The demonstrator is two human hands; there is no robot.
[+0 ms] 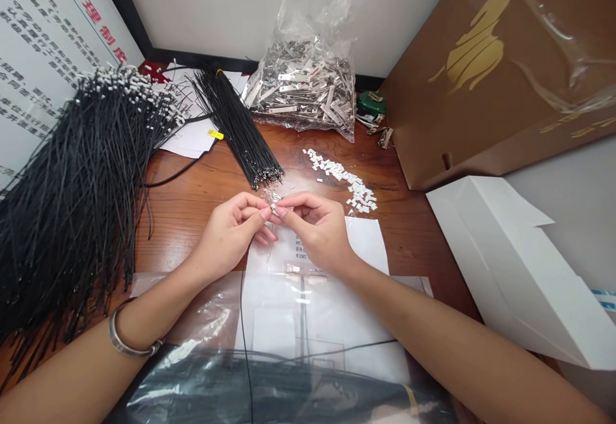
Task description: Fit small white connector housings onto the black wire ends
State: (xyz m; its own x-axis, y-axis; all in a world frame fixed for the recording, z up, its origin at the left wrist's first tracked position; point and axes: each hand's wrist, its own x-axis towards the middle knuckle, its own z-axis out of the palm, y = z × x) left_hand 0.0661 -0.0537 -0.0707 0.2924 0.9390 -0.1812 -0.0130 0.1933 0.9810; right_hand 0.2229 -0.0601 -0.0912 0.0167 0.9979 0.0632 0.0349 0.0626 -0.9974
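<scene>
My left hand [231, 228] and my right hand [317, 225] meet over the middle of the wooden desk [202, 186], both pinched on a tiny white connector [273, 206] held between the fingertips. A thin black wire [243, 308] runs from the pinch down towards me, on the left hand's side. Just beyond the fingers lies a tied bundle of black wires [235, 122] with bare metal ends. A scatter of small white connector housings [344, 180] lies to the right of it. My left wrist wears a metal bracelet [126, 342].
A big heap of black wires with white ends [81, 174] fills the left side. A clear bag of metal clips [303, 84] stands at the back. A brown carton [495, 71] and a white box [520, 276] take the right. Clear plastic bags and paper sheets [308, 308] lie under my forearms.
</scene>
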